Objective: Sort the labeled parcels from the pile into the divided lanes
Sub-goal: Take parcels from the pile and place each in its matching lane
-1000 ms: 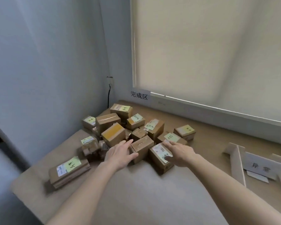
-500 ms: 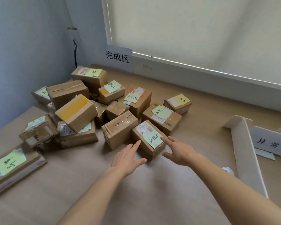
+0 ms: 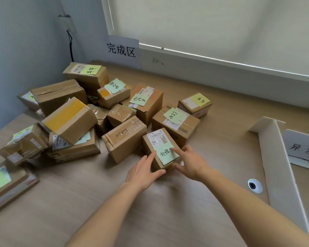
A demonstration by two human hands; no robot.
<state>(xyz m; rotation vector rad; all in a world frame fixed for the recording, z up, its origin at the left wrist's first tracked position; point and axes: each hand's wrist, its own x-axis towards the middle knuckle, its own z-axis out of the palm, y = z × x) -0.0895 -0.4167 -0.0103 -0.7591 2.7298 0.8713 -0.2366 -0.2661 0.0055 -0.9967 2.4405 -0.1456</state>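
A small cardboard parcel point(image 3: 157, 139) with a shipping label and a green handwritten note stands at the near right edge of the pile of parcels point(image 3: 70, 120). My left hand point(image 3: 144, 172) lies against its left side with straight fingers, the thumb along the front bottom edge. My right hand point(image 3: 190, 163) holds its right front corner: the index finger rests on the green note, the thumb is on the front face. The parcel stands on the table point(image 3: 114, 211).
A white divider wall point(image 3: 278, 157) runs along the right, with a paper sign point(image 3: 303, 148) beside it. Another paper sign point(image 3: 122, 49) hangs on the back wall. A cable hole point(image 3: 255, 185) lies near the divider. A flat parcel point(image 3: 5, 184) lies far left.
The view has come closer to the pile. Both hands moved forward from just short of the small parcel and now touch it on either side.
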